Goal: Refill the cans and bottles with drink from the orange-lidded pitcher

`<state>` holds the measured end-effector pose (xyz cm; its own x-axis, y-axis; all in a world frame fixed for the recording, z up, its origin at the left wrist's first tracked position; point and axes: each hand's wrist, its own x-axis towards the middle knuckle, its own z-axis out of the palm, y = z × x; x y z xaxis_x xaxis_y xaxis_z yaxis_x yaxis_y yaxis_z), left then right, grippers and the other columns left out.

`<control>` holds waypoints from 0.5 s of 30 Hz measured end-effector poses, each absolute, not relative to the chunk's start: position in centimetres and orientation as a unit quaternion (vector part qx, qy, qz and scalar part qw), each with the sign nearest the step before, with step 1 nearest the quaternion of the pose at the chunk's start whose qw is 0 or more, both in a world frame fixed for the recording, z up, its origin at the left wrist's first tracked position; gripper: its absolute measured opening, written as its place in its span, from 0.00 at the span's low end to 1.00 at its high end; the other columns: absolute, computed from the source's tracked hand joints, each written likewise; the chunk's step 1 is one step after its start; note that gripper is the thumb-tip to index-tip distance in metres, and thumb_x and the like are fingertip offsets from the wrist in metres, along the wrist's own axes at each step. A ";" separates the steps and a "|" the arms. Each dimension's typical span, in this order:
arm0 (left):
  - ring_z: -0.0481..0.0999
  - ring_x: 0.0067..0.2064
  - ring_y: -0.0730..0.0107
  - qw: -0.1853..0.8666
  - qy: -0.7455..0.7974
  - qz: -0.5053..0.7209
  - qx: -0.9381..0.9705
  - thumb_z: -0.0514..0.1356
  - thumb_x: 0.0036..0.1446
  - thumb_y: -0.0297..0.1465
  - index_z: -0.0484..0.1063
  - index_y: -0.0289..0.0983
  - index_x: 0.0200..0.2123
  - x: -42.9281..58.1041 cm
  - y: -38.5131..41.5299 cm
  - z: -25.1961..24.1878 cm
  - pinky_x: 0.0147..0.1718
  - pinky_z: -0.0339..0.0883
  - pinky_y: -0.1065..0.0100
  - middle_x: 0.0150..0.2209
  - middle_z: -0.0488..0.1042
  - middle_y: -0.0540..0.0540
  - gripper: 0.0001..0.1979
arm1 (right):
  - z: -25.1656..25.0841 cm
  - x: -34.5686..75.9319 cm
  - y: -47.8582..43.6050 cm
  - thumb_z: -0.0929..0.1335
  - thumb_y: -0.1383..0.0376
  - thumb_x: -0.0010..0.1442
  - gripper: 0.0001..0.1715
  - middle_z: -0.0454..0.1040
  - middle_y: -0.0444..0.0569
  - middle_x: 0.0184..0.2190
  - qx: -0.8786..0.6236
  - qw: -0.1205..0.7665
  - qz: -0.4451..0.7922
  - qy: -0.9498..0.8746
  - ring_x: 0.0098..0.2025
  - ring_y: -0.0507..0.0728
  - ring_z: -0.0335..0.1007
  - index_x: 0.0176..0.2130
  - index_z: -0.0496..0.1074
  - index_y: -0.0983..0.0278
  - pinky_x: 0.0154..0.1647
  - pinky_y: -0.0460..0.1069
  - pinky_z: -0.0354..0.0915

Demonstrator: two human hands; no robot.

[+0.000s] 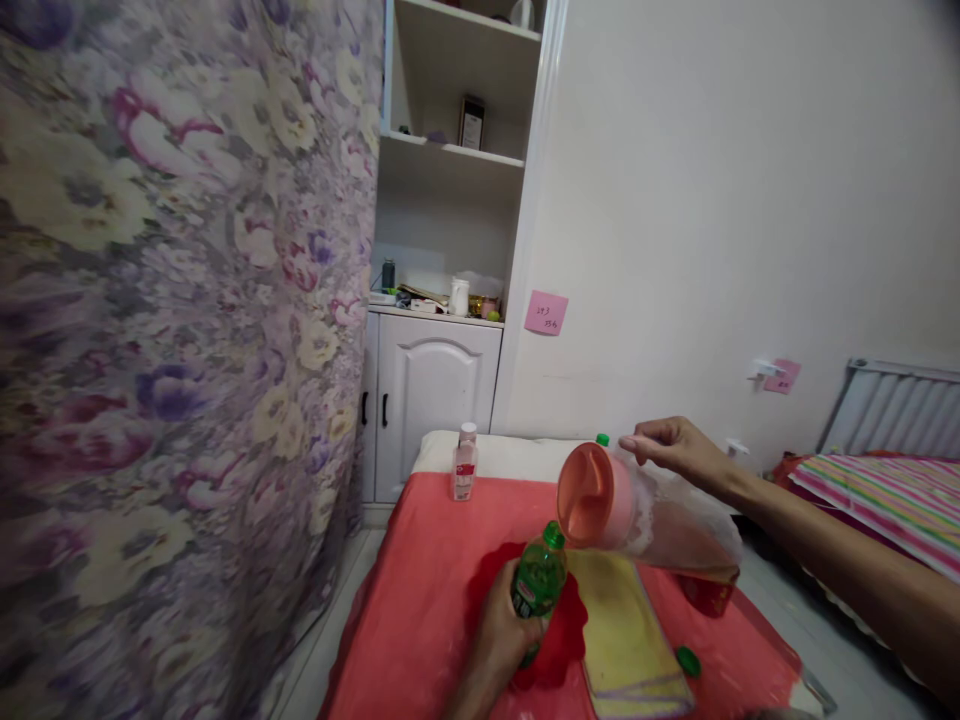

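Observation:
My left hand (504, 622) is wrapped round a green bottle (541, 575), held over a red scalloped mat (571, 625). To its right, a large clear container with a pink rim (616, 497) lies tilted on its side in the air, its opening facing left and brownish liquid low in its far end. Above that container is my right hand (660, 445), fingers pinched together near its top edge; what they hold, if anything, is too small to make out. A folded yellow cloth (626, 630) lies on the red-covered table (416, 590), with a green cap (688, 661) beside it.
A clear bottle with a white cap (464, 468) stands at the table's back left. Behind is a white cabinet (442, 385) with shelves. A floral curtain (180, 350) hangs at left. At right is a bed with a striped cover (892, 500).

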<state>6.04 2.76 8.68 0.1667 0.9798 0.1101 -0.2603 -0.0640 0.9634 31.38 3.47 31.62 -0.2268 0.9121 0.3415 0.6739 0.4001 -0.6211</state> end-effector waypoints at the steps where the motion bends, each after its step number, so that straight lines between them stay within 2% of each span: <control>1: 0.76 0.37 0.61 0.580 0.362 0.535 0.497 0.65 0.28 0.19 0.73 0.37 0.38 6.0 2.7 8.8 0.36 0.67 0.68 0.32 0.78 0.50 0.26 | 31.6 31.4 3.4 0.67 0.41 0.59 0.31 0.51 0.36 0.17 -0.519 0.342 0.176 -0.763 0.23 0.49 0.44 0.21 0.67 0.63 0.25 0.49 0.42; 4: 0.77 0.37 0.61 0.579 0.362 0.537 0.495 0.65 0.28 0.19 0.73 0.37 0.38 6.0 2.6 8.9 0.37 0.68 0.68 0.31 0.78 0.51 0.26 | 31.6 31.4 3.3 0.67 0.41 0.59 0.31 0.50 0.37 0.17 -0.520 0.343 0.180 -0.761 0.23 0.50 0.44 0.21 0.68 0.62 0.25 0.49 0.42; 11: 0.76 0.33 0.63 0.578 0.361 0.537 0.498 0.62 0.28 0.18 0.74 0.37 0.38 6.1 2.6 8.8 0.32 0.67 0.69 0.29 0.78 0.52 0.26 | 31.8 31.5 3.1 0.68 0.41 0.58 0.31 0.50 0.36 0.17 -0.518 0.350 0.184 -0.758 0.23 0.50 0.44 0.21 0.67 0.62 0.26 0.49 0.43; 15: 0.77 0.37 0.61 0.571 0.360 0.534 0.509 0.64 0.29 0.19 0.73 0.36 0.40 6.1 2.6 8.7 0.35 0.67 0.68 0.33 0.79 0.48 0.27 | 31.7 31.5 3.1 0.68 0.41 0.59 0.31 0.49 0.36 0.17 -0.522 0.348 0.177 -0.758 0.23 0.50 0.43 0.21 0.66 0.62 0.25 0.49 0.42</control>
<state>6.06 2.65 8.66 0.1708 0.9764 0.1320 -0.2441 -0.0879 0.9658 31.48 3.10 31.68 -0.2123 0.9154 0.3421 0.6685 0.3914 -0.6324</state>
